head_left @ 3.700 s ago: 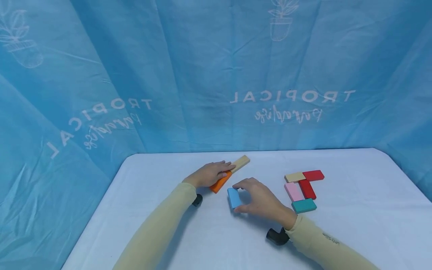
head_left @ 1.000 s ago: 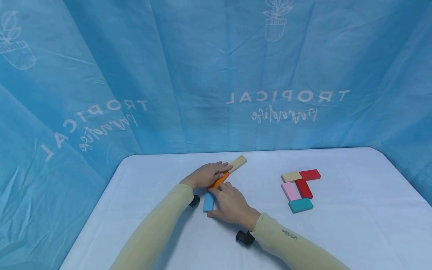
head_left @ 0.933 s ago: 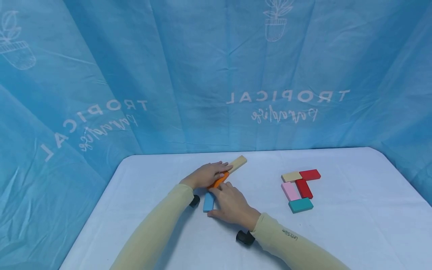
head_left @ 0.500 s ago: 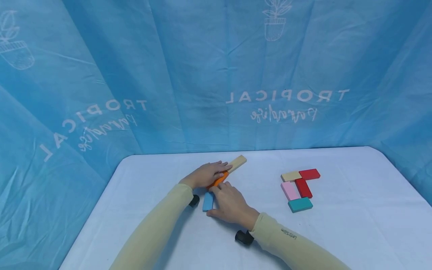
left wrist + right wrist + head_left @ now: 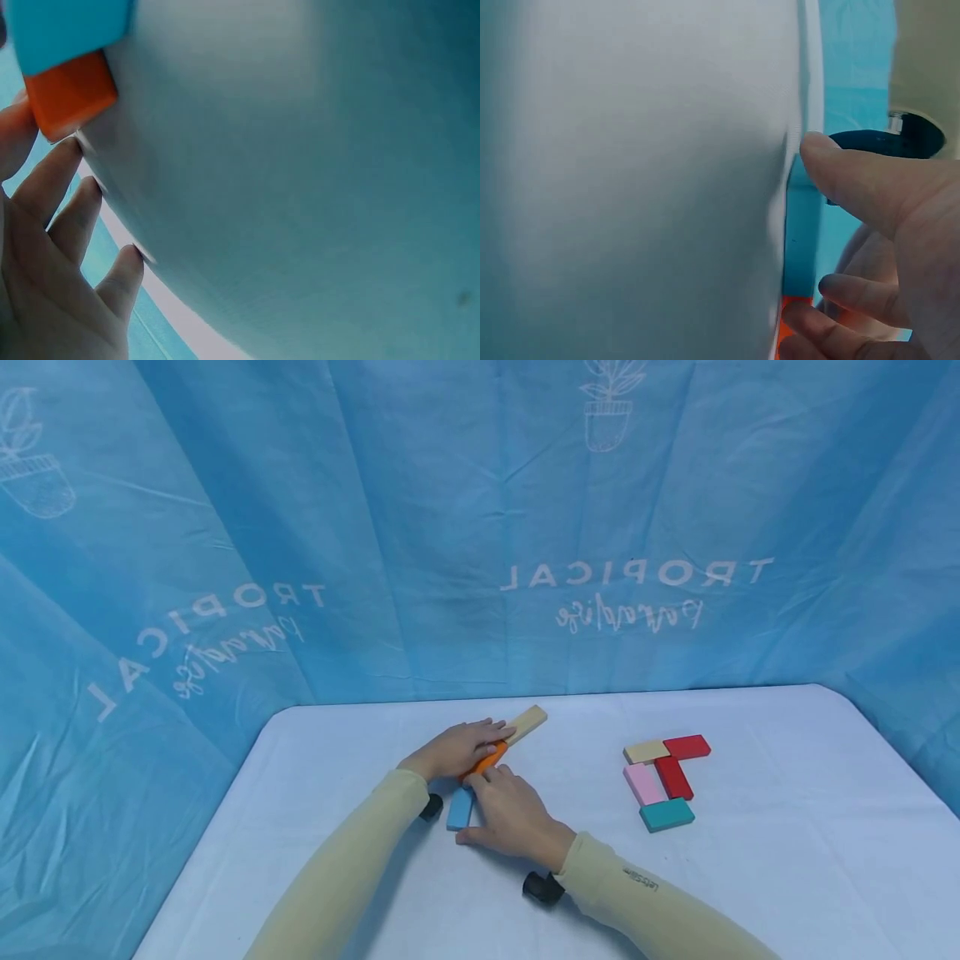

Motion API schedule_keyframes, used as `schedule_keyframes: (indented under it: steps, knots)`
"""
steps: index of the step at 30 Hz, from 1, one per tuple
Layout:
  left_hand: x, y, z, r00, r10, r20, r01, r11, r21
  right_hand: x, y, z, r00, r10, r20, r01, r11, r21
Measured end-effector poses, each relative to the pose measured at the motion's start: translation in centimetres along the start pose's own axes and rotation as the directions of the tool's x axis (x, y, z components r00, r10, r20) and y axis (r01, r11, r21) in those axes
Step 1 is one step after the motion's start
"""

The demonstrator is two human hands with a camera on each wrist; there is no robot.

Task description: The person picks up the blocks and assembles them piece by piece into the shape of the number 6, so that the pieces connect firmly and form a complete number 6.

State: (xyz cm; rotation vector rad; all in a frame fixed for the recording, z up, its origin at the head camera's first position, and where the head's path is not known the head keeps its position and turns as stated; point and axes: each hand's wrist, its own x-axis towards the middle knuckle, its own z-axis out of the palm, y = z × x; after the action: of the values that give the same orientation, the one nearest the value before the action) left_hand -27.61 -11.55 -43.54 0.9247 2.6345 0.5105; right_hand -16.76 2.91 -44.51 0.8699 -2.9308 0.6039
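Note:
In the head view my left hand [image 5: 459,750] lies flat across the orange block [image 5: 491,760], its straight fingers reaching onto a plain wooden block [image 5: 527,724] set end to end with it. The left wrist view shows the orange block [image 5: 75,94] at those fingertips. My right hand [image 5: 517,814] pinches a light blue block [image 5: 460,810] lengthwise, thumb at the near end and fingers at the far end. In the right wrist view the blue block [image 5: 801,232] meets the orange block [image 5: 786,330], forming a bend in the row.
To the right lies a group of flat blocks: a wooden one [image 5: 646,752], two red ones, including an upper red block [image 5: 687,747], a pink one [image 5: 643,784] and a green one [image 5: 667,815]. A blue curtain [image 5: 450,527] hangs behind the white table [image 5: 787,827].
From lying apart, the light blue block has come left to the orange block's near end in my right hand. Lately its near end has swung slightly left. My left hand stays put.

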Motion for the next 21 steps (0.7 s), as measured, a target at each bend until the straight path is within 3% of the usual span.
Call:
schedule_keyframes:
  steps: [11,21]
  knots:
    - [-0.1,0.2,-0.1,1.0,-0.009,-0.009,0.009,1.0,0.016,-2.1,1.1,-2.6,0.997,0.079,0.016,-0.08,0.986,0.144]
    - [0.0,0.3,0.0,0.999,-0.033,-0.012,0.033,0.999,0.003,-4.5,3.0,-4.7,0.981,0.189,-0.049,-0.175,0.962,0.211]
